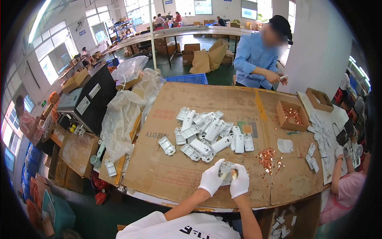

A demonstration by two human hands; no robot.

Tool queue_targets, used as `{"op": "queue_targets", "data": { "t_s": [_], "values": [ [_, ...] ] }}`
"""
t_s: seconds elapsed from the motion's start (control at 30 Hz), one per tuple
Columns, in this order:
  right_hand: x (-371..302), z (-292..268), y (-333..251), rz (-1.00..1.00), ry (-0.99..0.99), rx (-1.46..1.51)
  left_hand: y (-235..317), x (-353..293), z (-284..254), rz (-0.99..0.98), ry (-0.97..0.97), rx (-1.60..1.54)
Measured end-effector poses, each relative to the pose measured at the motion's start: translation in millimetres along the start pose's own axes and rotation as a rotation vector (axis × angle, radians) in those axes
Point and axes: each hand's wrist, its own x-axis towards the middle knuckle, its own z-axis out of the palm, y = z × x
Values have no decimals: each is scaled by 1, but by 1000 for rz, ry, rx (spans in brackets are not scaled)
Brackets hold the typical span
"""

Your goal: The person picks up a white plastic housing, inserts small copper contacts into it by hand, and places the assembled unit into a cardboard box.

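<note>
Left hand [211, 178], right hand [240, 182]: gripping white casing [226, 167] | cardboard box [293, 126]: coppery pieces [291, 114] | lower box [306, 217]: white parts [284, 231]

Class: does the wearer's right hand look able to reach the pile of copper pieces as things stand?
Probably yes: the copper pieces lie forward and right of the right hand, with nothing tall between. It is occupied, though, holding a white casing along with the left hand.
</note>
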Motion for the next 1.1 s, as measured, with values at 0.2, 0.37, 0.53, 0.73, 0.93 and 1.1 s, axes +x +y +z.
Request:
{"op": "queue_targets", "data": {
  "t_s": [0.2,0.37,0.53,0.73,0.93,1.1],
  "values": [
    [-8,7,-2,-24,39,-93,-2,-14,13,197,80,8],
    [-6,4,7,-54,50,-83,1,-18,21,129,36,121],
    [-4,-5,11,217,10,174,3,-16,18,225,29,88],
    [-8,-11,32,327,-136,535,-1,-17,17,332,32,-29],
    [-8,-26,35,371,-388,491,7,-20,1,227,-154,-44],
    [-18,-17,25,273,-199,436,8,-21,0,283,-183,-71]
  ]
}}
